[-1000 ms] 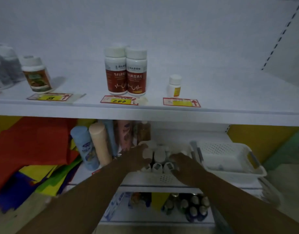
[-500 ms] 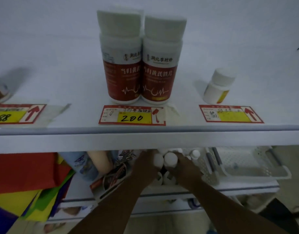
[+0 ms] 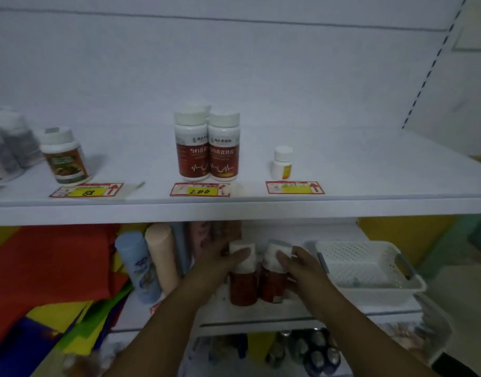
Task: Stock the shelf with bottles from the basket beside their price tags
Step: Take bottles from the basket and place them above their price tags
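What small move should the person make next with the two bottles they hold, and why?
Probably raise both to the upper shelf beside the 200 tag. The left hand and right hand each grip a red-labelled bottle below it, and these look like the pair standing behind that tag.

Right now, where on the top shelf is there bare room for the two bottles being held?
Bare: between the squat bottle and the red bottles; between those and the small bottle; right of the small bottle. Crowded: the far-left jars.
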The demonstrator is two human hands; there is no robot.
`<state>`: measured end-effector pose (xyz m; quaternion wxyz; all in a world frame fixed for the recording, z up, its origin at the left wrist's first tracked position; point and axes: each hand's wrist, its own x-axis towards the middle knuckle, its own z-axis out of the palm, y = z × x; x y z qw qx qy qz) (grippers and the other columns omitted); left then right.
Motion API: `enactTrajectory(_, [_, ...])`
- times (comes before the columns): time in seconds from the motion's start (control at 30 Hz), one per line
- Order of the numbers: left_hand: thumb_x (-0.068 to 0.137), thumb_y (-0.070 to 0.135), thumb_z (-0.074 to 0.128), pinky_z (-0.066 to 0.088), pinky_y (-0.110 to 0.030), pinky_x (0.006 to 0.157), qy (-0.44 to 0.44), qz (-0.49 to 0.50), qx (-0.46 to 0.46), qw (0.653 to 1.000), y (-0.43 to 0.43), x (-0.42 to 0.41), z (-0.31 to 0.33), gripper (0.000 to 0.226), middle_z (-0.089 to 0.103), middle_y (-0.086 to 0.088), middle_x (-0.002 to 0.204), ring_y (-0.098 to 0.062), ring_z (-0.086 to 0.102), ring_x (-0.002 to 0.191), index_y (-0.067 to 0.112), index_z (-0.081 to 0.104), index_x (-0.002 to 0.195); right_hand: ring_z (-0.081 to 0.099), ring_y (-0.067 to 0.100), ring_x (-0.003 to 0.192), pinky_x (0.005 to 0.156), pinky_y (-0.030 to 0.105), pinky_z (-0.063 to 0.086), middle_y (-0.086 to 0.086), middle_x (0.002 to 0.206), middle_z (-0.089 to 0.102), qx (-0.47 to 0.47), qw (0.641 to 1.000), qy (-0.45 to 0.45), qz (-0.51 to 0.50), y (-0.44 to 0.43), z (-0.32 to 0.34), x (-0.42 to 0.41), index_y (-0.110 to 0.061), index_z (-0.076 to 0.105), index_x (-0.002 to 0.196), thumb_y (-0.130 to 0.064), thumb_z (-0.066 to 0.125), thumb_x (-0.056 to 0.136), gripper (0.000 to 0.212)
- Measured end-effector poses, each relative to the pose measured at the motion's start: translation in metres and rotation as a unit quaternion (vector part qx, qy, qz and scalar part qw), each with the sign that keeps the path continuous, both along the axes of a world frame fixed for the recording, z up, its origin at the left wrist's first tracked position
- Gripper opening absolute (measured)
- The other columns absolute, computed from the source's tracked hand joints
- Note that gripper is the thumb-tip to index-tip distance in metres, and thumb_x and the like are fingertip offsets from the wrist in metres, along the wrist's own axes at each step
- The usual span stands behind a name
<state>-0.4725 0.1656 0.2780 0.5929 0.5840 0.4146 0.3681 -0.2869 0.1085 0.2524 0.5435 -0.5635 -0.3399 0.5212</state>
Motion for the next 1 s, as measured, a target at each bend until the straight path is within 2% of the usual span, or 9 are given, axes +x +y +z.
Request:
enactTrajectory(0.07, [0.079, 0.019, 0.066, 0.055, -0.020, 0.072, -0.070, -0.006, -0.038, 0.997, -0.031, 0.004, 0.014, 0.020, 0.076, 0.005, 0.093, -0.011, 0.070, 0.088, 0.020, 0.070, 0.099, 0.068, 0.026, 0.098, 0.078, 0.038, 0.054, 0.010, 0.106, 0.073, 0.003, 0.996, 0.086, 0.008, -0.026, 0.012, 0.000, -0.013, 0.066, 0.108, -0.044, 0.069, 0.065, 0.053])
enactTrajectory(0.17, [0.068, 0.029, 0.066, 0.058, -0.027, 0.069, -0.143, -0.018, -0.074, 0.987, -0.076, 0.019, 0.035, 0.030, 0.076, -0.005, 0.094, -0.018, 0.072, 0.086, 0.014, 0.071, 0.093, 0.070, 0.031, 0.093, 0.076, 0.043, 0.055, 0.014, 0.103, 0.073, -0.001, 0.982, 0.191, -0.003, -0.064, 0.032, 0.004, -0.013, 0.070, 0.102, -0.047, 0.066, 0.067, 0.049])
enactTrajectory(0.27, [0.067, 0.035, 0.066, 0.059, -0.033, 0.064, -0.188, -0.008, -0.105, 0.976, -0.116, 0.035, 0.051, 0.031, 0.076, -0.011, 0.095, -0.023, 0.073, 0.085, 0.014, 0.076, 0.087, 0.071, 0.034, 0.089, 0.078, 0.050, 0.055, 0.017, 0.099, 0.073, -0.015, 0.977, 0.212, -0.021, -0.102, 0.049, 0.008, -0.014, 0.068, 0.105, -0.056, 0.067, 0.059, 0.062])
enactTrajectory(0.4, [0.062, 0.049, 0.067, 0.058, -0.034, 0.060, -0.189, 0.008, -0.109, 0.976, -0.165, 0.045, 0.066, 0.036, 0.076, -0.011, 0.093, -0.025, 0.073, 0.083, 0.021, 0.078, 0.082, 0.070, 0.036, 0.092, 0.087, 0.059, 0.051, 0.016, 0.097, 0.074, 0.018, 0.981, 0.190, 0.016, -0.151, 0.069, 0.013, -0.016, 0.073, 0.096, -0.062, 0.073, 0.046, 0.068])
enactTrajectory(0.5, [0.059, 0.053, 0.067, 0.058, -0.035, 0.060, -0.207, 0.027, -0.091, 0.974, -0.189, 0.040, 0.076, 0.041, 0.076, -0.011, 0.093, -0.027, 0.073, 0.083, 0.022, 0.078, 0.084, 0.072, 0.031, 0.086, 0.073, 0.048, 0.057, 0.012, 0.092, 0.076, 0.056, 0.982, 0.173, 0.052, -0.173, 0.087, 0.007, -0.021, 0.077, 0.083, -0.060, 0.071, 0.047, 0.053])
enactTrajectory(0.63, [0.058, 0.058, 0.067, 0.058, -0.036, 0.065, -0.173, 0.025, -0.048, 0.983, -0.208, 0.027, 0.093, 0.048, 0.076, -0.007, 0.097, -0.025, 0.073, 0.089, 0.026, 0.075, 0.093, 0.071, 0.030, 0.091, 0.080, 0.049, 0.056, 0.010, 0.099, 0.074, 0.089, 0.985, 0.132, 0.073, -0.184, 0.105, -0.008, -0.020, 0.069, 0.105, -0.061, 0.065, 0.055, 0.065])
enactTrajectory(0.77, [0.056, 0.049, 0.075, 0.057, -0.042, 0.078, -0.137, 0.022, 0.004, 0.990, -0.211, 0.013, 0.107, 0.065, 0.073, -0.011, 0.105, -0.029, 0.070, 0.096, 0.017, 0.065, 0.111, 0.071, 0.030, 0.090, 0.084, 0.050, 0.055, 0.009, 0.098, 0.075, 0.103, 0.988, 0.096, 0.068, -0.184, 0.120, -0.023, -0.020, 0.068, 0.105, -0.061, 0.063, 0.055, 0.065])
enactTrajectory(0.9, [0.058, 0.047, 0.074, 0.057, -0.042, 0.079, -0.153, 0.037, 0.040, 0.987, -0.197, 0.004, 0.114, 0.047, 0.074, -0.010, 0.101, -0.028, 0.071, 0.094, 0.022, 0.071, 0.098, 0.070, 0.026, 0.091, 0.086, 0.051, 0.054, 0.007, 0.099, 0.073, 0.128, 0.990, -0.023, 0.052, -0.165, 0.134, -0.041, -0.023, 0.065, 0.106, -0.061, 0.049, 0.075, 0.052])
enactTrajectory(1.0, [0.059, 0.044, 0.071, 0.059, -0.035, 0.072, -0.166, 0.077, 0.079, 0.980, -0.176, 0.002, 0.126, 0.044, 0.076, -0.005, 0.098, -0.023, 0.072, 0.091, 0.022, 0.072, 0.098, 0.072, 0.014, 0.082, 0.073, 0.035, 0.059, -0.003, 0.090, 0.075, 0.170, 0.982, -0.070, 0.039, -0.144, 0.149, -0.050, -0.026, 0.065, 0.103, -0.067, 0.044, 0.065, 0.060])
